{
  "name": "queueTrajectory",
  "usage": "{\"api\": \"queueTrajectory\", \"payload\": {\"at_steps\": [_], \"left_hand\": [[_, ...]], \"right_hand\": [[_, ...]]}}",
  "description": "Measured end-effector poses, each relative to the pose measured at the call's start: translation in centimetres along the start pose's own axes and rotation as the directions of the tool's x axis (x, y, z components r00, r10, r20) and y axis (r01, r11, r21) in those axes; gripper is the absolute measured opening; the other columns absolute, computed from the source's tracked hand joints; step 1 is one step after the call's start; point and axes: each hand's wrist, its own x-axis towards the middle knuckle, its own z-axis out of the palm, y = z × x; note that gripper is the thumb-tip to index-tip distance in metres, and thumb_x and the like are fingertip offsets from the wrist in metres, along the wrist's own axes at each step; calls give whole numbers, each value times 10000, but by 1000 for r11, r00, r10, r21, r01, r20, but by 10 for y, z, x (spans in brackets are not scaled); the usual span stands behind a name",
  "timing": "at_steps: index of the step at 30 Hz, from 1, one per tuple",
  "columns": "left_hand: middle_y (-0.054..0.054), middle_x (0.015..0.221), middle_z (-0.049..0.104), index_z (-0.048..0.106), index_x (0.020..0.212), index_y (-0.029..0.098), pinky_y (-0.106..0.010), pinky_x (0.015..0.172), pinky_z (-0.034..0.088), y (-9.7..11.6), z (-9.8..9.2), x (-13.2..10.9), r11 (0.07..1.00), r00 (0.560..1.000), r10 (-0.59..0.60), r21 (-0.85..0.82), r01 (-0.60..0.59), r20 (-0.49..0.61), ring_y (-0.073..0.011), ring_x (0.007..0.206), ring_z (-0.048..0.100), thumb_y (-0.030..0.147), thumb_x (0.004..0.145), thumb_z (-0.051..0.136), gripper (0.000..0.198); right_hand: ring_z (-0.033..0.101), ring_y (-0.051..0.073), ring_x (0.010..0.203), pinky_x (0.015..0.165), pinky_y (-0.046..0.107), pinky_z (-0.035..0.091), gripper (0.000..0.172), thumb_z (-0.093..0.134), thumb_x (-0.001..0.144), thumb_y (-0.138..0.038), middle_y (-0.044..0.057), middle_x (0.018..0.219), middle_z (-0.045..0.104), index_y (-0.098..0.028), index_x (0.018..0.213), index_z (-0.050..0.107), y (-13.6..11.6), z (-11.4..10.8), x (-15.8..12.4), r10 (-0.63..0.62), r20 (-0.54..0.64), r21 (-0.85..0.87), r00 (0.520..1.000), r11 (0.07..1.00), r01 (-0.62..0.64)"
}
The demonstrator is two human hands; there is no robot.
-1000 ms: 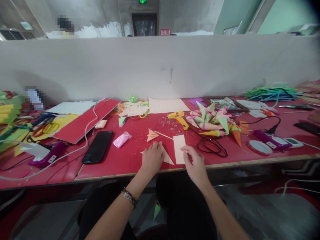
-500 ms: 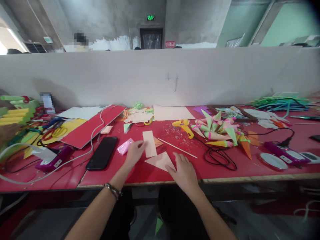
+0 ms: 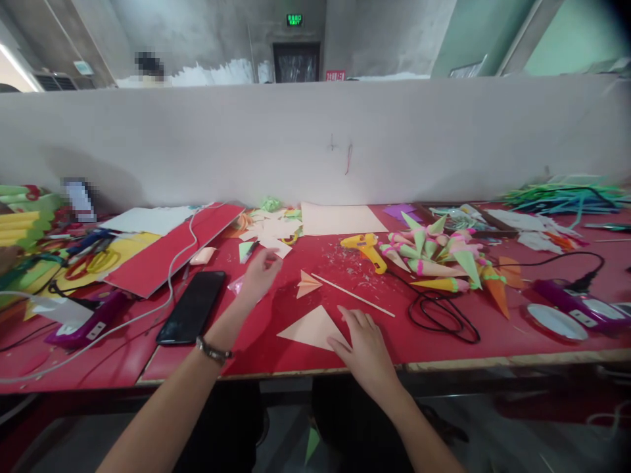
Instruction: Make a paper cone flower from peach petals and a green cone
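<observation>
Right hand (image 3: 363, 338): spread, unclenched; thumb over our triangle (image 3: 309, 328);
Triangle's long edge: sideways, left of this nearer hand;
Left hand (image 3: 260, 274): half curled; we cannot tell its hold

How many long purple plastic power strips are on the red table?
2: one purple power strip left of the flat black phone, the other power strip at right beside the round white dish. Others may be hidden.
</observation>
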Motion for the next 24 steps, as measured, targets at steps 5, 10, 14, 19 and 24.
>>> {"api": "queueTrajectory", "payload": {"at_steps": [5,10,14,19,24], "left_hand": [[-100,1100,554,497,1125,176,-385,871,398,0,9,-82,769,879,220,479,-423,422,-231,1014,502,354,720,545,446],[-112,1162,510,402,1198,165,-356,856,430,-8,11,-105,621,819,237,567,-541,522,-221,1048,483,223,747,521,470],[-97,1160,494,416,1188,200,-359,852,431,-6,5,-105,577,781,325,542,-611,534,-217,1033,481,249,747,526,458],[-71,1374,295,364,1266,236,-440,1026,194,3,-5,-110,392,643,378,514,-763,666,-275,1247,241,385,667,603,662],[-59,1389,292,275,1313,212,-419,1054,61,1,-4,-112,364,541,243,441,-820,805,-217,1273,219,526,681,523,748]], "right_hand": [[500,256,950,794,402,344,418,479,781,-306,98,1004,576,-173,1175,435,-1,-2,-1,-17,48,40,999,999,15],[528,231,895,781,395,287,517,464,745,-147,53,900,622,-200,1246,349,-5,-1,-2,14,43,136,999,990,-20],[535,201,841,747,357,274,290,430,742,-91,21,863,628,-241,937,583,-5,-10,4,-20,24,169,999,985,16],[544,182,859,772,333,325,288,396,638,0,15,859,617,-205,721,580,7,-20,13,-106,36,275,994,957,92],[527,174,987,834,320,396,327,382,606,-7,52,1054,577,-202,785,575,26,-19,17,-247,142,382,958,907,178]]}}
